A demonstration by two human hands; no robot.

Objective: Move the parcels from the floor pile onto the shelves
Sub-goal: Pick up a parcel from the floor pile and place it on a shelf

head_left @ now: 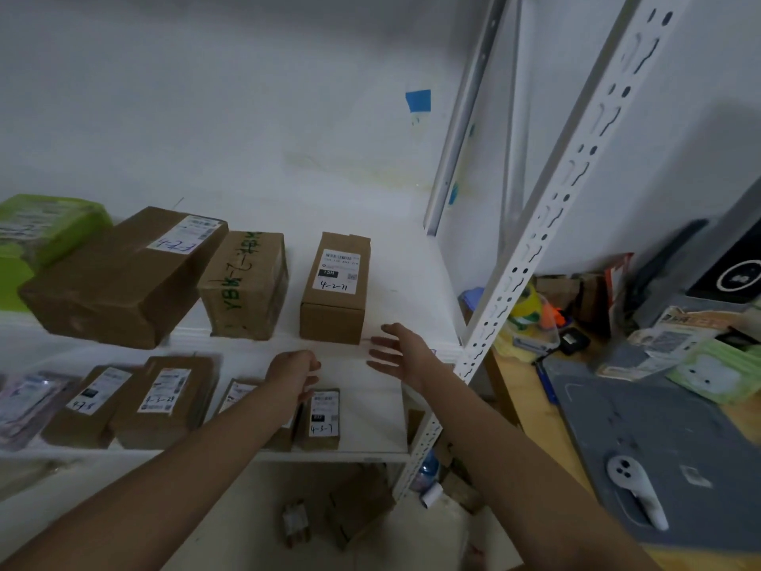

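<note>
Centre frame, my right hand (397, 354) is spread wide and my left hand (294, 370) loosely curled, both empty, just below the rectangular cardboard box (333, 298) on the smooth white shelf (412, 307)

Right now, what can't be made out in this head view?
Head view:
- Lower-shelf parcel: mostly hidden behind the left forearm.
- Green parcel: cut off by the left edge.
- Floor parcels: blurred, in shadow.
- Label fine print: too small.
</note>
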